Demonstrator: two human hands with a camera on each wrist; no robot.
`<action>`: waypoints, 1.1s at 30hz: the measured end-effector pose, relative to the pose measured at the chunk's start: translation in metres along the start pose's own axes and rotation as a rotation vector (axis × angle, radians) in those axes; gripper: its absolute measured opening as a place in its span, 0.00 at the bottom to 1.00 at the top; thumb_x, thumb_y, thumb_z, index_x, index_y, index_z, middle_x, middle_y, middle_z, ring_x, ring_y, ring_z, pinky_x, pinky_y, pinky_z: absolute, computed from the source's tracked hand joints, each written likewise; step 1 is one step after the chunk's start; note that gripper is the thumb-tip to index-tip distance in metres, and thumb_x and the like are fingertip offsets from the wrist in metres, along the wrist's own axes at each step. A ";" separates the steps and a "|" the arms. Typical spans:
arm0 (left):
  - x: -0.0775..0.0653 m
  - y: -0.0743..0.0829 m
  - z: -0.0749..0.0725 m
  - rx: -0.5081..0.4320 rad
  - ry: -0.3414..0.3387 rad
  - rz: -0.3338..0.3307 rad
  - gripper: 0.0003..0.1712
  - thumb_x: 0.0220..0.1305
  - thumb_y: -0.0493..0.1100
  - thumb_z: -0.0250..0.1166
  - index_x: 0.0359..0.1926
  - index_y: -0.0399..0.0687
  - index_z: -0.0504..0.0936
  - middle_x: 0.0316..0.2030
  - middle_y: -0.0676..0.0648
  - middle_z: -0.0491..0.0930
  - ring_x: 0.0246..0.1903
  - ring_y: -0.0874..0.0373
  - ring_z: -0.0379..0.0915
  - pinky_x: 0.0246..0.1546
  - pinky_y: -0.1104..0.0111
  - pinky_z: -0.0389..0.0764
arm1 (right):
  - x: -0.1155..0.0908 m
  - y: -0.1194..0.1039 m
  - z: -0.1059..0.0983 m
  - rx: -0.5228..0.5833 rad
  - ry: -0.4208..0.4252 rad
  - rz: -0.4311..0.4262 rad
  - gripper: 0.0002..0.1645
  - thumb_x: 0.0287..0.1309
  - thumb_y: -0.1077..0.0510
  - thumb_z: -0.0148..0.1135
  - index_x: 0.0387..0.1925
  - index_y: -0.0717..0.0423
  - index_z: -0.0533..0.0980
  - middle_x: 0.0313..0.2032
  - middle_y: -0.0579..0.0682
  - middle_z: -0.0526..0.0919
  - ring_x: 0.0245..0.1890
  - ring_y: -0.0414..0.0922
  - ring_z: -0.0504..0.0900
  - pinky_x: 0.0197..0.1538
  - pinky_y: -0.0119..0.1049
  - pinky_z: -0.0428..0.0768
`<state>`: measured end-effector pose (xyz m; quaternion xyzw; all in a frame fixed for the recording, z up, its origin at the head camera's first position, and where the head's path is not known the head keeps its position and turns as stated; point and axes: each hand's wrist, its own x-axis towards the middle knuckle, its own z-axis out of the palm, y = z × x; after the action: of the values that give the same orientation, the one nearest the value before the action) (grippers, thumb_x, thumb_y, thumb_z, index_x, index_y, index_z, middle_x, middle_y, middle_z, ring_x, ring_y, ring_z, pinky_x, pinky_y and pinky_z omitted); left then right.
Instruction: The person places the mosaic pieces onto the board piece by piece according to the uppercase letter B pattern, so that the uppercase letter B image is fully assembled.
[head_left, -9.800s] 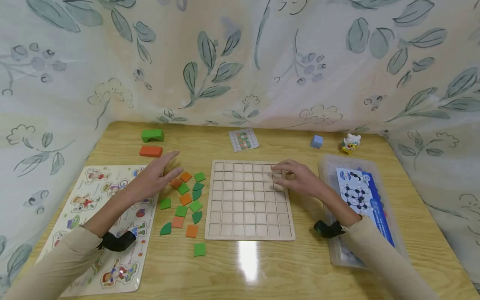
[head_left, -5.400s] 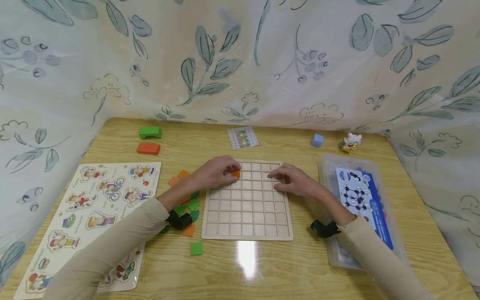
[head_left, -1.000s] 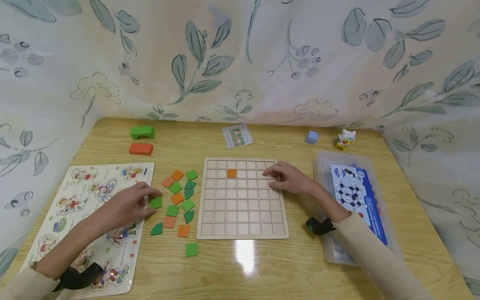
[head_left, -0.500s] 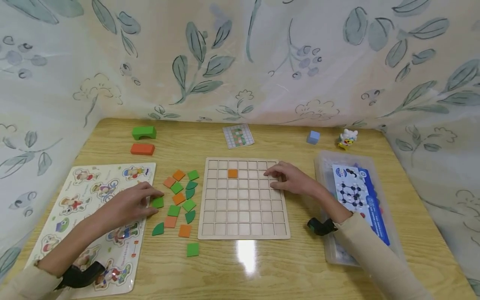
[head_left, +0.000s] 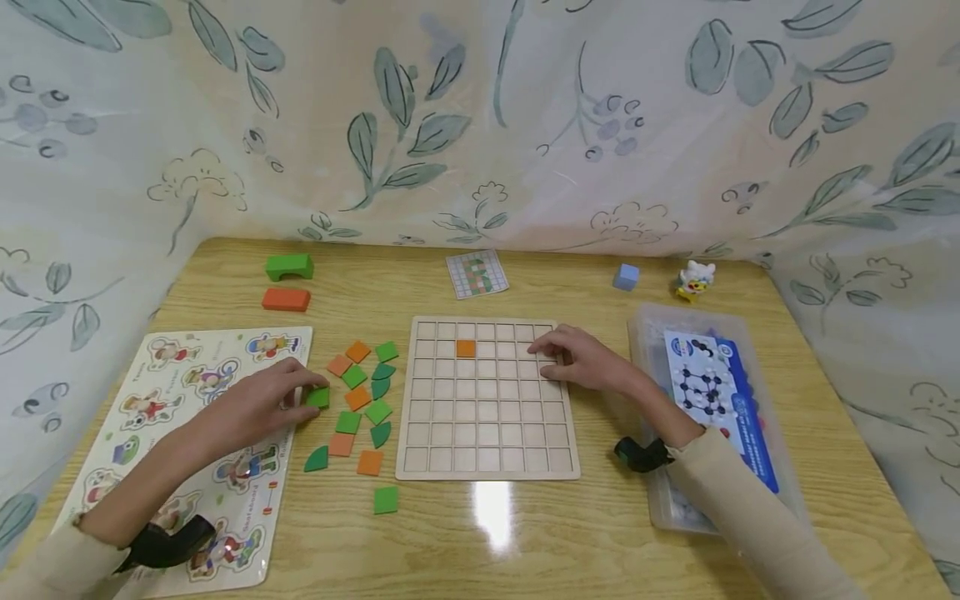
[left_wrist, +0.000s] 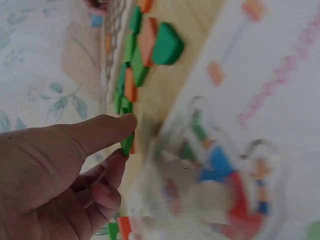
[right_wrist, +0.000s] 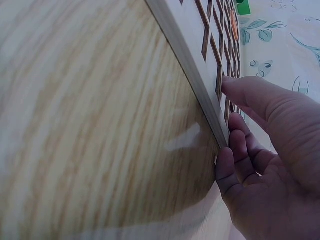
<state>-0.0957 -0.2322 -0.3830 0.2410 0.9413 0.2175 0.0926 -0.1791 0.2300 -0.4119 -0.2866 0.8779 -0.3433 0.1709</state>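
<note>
The left grip (head_left: pixel 262 404) now raises its pinched green tile (head_left: pixel 320 397), likely freeing it for the grid board (head_left: pixel 487 412) to its right.

Looking forward-down over the tabletop (head_left: pixel 600 521) from the head — then super close and sideways from both wrists, sharing the gridded wooden board (head_left: pixel 487 412).

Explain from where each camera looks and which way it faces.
Head: on the head, facing forward-down at the square wooden grid board; left hand, right hand, beige sleeves show.
Left wrist: worn there, facing a flat, square green tile; left hand pinches it; right hand barely shows.
Right wrist: worn there, facing the board's edge; right hand shows.
Head and right wrist share the board.
</note>
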 end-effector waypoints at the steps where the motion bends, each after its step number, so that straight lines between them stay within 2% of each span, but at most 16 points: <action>1: 0.002 0.001 -0.001 -0.003 0.006 -0.004 0.19 0.58 0.41 0.70 0.51 0.45 0.82 0.37 0.51 0.76 0.30 0.67 0.64 0.27 0.73 0.68 | 0.000 0.000 0.000 -0.002 -0.003 -0.001 0.21 0.60 0.61 0.65 0.55 0.58 0.77 0.39 0.53 0.75 0.34 0.43 0.68 0.37 0.31 0.71; 3: 0.010 0.006 -0.003 -0.027 0.010 -0.007 0.19 0.59 0.40 0.69 0.52 0.45 0.82 0.37 0.50 0.75 0.30 0.65 0.65 0.28 0.73 0.69 | -0.001 0.001 -0.001 -0.007 -0.001 0.004 0.20 0.60 0.61 0.65 0.54 0.58 0.77 0.39 0.53 0.75 0.34 0.43 0.68 0.37 0.31 0.71; 6: 0.030 0.018 -0.002 -0.060 0.011 0.016 0.19 0.60 0.40 0.68 0.53 0.46 0.81 0.38 0.49 0.74 0.31 0.63 0.66 0.28 0.73 0.70 | -0.003 0.001 -0.003 -0.015 0.010 0.011 0.20 0.59 0.61 0.66 0.54 0.58 0.78 0.38 0.53 0.75 0.34 0.43 0.68 0.37 0.31 0.71; 10: 0.062 0.042 0.001 -0.076 -0.013 0.076 0.20 0.62 0.42 0.67 0.55 0.47 0.79 0.42 0.47 0.75 0.31 0.62 0.67 0.28 0.72 0.71 | -0.003 0.002 -0.004 -0.012 0.018 0.000 0.20 0.58 0.62 0.66 0.53 0.58 0.78 0.38 0.53 0.75 0.34 0.44 0.69 0.37 0.31 0.71; 14: 0.091 0.067 0.005 -0.094 -0.073 0.130 0.21 0.64 0.45 0.66 0.57 0.48 0.78 0.44 0.44 0.75 0.32 0.61 0.70 0.30 0.70 0.72 | -0.002 0.003 -0.001 0.000 0.004 -0.012 0.20 0.59 0.61 0.66 0.53 0.59 0.78 0.38 0.54 0.75 0.34 0.44 0.69 0.37 0.30 0.71; 19: 0.129 0.090 0.016 -0.083 -0.122 0.175 0.21 0.65 0.45 0.65 0.58 0.50 0.77 0.44 0.44 0.75 0.32 0.59 0.71 0.31 0.71 0.73 | 0.000 0.003 0.001 0.003 0.003 -0.010 0.20 0.59 0.62 0.66 0.53 0.59 0.78 0.38 0.53 0.75 0.33 0.44 0.69 0.36 0.30 0.71; 24: 0.162 0.101 0.034 -0.020 -0.130 0.232 0.19 0.66 0.47 0.64 0.57 0.50 0.77 0.42 0.45 0.75 0.29 0.59 0.68 0.29 0.72 0.70 | 0.002 0.001 0.001 -0.005 0.007 -0.015 0.20 0.59 0.62 0.66 0.53 0.58 0.78 0.37 0.53 0.75 0.33 0.43 0.69 0.37 0.31 0.71; 28: 0.178 0.107 0.044 0.030 -0.130 0.254 0.18 0.67 0.46 0.63 0.56 0.51 0.76 0.42 0.46 0.76 0.31 0.58 0.69 0.29 0.71 0.70 | 0.002 0.001 0.000 -0.007 0.009 -0.012 0.19 0.59 0.62 0.66 0.53 0.58 0.78 0.37 0.53 0.75 0.33 0.43 0.69 0.37 0.30 0.71; 33: 0.183 0.111 0.051 0.062 -0.126 0.244 0.16 0.67 0.46 0.62 0.55 0.52 0.76 0.41 0.47 0.77 0.34 0.59 0.71 0.29 0.70 0.72 | 0.000 0.000 -0.002 -0.006 0.003 -0.003 0.19 0.59 0.61 0.66 0.53 0.57 0.78 0.37 0.53 0.75 0.33 0.43 0.68 0.37 0.31 0.71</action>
<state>-0.1943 -0.0360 -0.3906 0.3696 0.9035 0.1827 0.1167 -0.1802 0.2304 -0.4107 -0.2881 0.8787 -0.3413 0.1684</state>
